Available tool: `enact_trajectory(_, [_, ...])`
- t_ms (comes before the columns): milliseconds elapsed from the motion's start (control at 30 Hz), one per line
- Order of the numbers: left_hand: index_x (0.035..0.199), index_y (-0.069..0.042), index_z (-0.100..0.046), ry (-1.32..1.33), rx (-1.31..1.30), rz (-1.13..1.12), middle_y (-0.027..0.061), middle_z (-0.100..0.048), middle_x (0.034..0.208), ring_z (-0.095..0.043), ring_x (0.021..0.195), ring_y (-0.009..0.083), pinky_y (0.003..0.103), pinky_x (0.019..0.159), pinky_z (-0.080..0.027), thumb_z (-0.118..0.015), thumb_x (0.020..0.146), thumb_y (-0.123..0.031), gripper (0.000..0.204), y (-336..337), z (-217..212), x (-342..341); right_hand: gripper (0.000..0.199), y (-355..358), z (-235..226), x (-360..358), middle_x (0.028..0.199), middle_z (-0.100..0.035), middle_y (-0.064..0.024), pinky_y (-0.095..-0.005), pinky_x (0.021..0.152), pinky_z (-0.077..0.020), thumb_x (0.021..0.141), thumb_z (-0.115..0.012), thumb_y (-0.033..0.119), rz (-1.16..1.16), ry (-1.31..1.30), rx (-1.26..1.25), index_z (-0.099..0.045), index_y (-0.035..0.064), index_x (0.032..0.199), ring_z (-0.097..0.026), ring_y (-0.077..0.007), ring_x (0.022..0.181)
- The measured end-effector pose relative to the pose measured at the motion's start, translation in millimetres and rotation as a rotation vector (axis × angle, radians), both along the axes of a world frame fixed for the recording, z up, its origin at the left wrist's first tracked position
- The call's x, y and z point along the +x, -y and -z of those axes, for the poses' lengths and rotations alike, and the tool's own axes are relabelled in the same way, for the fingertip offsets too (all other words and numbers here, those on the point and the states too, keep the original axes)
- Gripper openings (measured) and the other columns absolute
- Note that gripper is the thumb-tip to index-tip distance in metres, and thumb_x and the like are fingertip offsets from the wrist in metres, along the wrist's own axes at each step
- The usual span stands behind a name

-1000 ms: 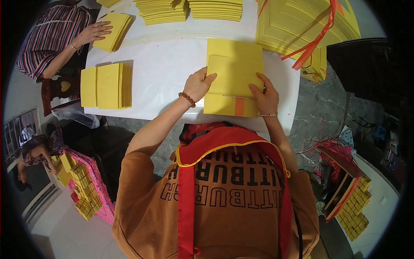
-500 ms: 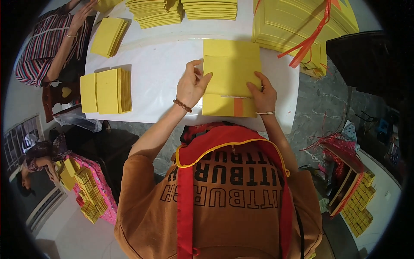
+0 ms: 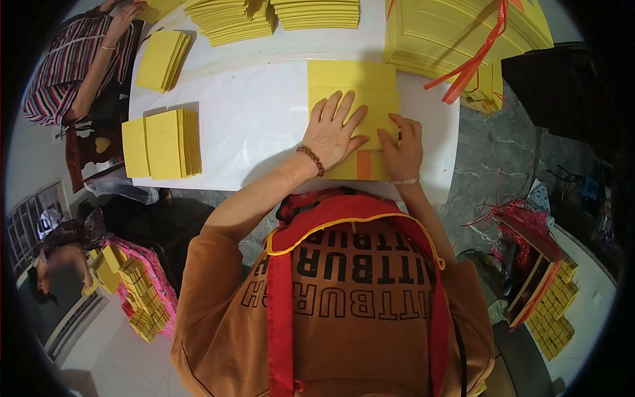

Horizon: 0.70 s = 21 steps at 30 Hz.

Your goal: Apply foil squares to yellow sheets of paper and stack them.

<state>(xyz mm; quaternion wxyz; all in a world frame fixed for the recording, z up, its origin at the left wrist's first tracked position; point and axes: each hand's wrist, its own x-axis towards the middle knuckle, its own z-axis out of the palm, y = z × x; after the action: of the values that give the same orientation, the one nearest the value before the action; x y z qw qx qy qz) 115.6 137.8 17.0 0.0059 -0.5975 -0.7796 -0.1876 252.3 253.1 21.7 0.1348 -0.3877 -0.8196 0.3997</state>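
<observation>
A yellow folded paper sheet with an orange strip near its lower edge lies flat on the white-covered table in front of me. My left hand rests palm down on the middle of it, fingers spread. At the sheet's right edge is my right hand, its thumb touching the paper and its index finger bent at the edge, apart from the thumb. Nothing shows gripped between them. On the left side of the table stand a stack of folded yellow pieces and, farther back, another yellow stack.
Large yellow piles line the table's far side. A tall yellow stack with red plastic ribbon fills the far right corner. A co-worker's arm reaches in at upper left. Yellow bundles stand on the floor at right.
My left hand has moved right from the sheet's left edge onto its middle and flattened out with spread fingers. My right hand stays at the right edge, slightly lower.
</observation>
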Motion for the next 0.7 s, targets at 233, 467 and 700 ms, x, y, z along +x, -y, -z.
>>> enact_trajectory(233, [0.125,-0.012,-0.047,-0.021,-0.023,0.017,0.0166,-0.037,0.134,-0.033,0.123,0.0344,0.048,0.100,-0.027,-0.062,0.077,-0.040,0.057,-1.1,2.0,-0.6,0.068,26.3,12.8,24.9,0.141,-0.032,-0.0138,-0.0622,0.102,-0.0107,0.081,-0.054,0.046,-0.443,0.176,0.590,-0.038,0.0056,0.133,-0.027,-0.0275,0.132])
enact_trajectory(467, [0.124,-0.009,-0.048,0.092,-0.055,0.243,0.0184,-0.039,0.132,-0.037,0.119,0.0335,0.046,0.095,-0.031,-0.065,0.073,-0.038,0.062,11.6,-10.8,-11.1,0.068,28.8,9.4,25.4,0.143,-0.029,-0.0157,-0.0567,0.105,-0.0130,0.085,-0.050,0.044,-0.471,0.143,0.488,-0.034,0.0014,0.135,-0.024,-0.0293,0.134])
enact_trajectory(700, [0.119,0.003,-0.049,-0.384,0.045,0.227,0.0239,-0.052,0.115,-0.051,0.101,0.0325,0.040,0.081,-0.043,-0.061,0.073,-0.023,0.054,4.0,-3.1,12.1,0.057,4.7,-6.5,27.1,0.144,-0.026,-0.0191,-0.0363,0.109,-0.0175,0.092,-0.041,0.027,-0.271,-0.346,-0.329,-0.026,-0.0044,0.137,-0.022,-0.0293,0.135])
